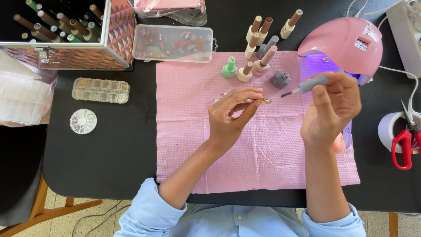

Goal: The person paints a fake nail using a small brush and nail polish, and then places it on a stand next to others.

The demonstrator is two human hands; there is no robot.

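Observation:
My left hand (232,115) pinches a small clear stick tipped with a gold-brown artificial nail (265,100) above the pink mat (197,145). My right hand (332,109) grips a grey nail polish brush (305,87), its dark tip pointing left and stopping just short of the nail. The open grey polish bottle (280,80) stands on the mat just behind the brush tip.
A pink nail lamp (346,41) glows violet at the back right. Several polish bottles (258,44) and a green bottle (229,68) stand behind. A clear box of nail tips (174,43), a holographic case (66,35), bead trays (101,90), red scissors (405,140) surround the mat.

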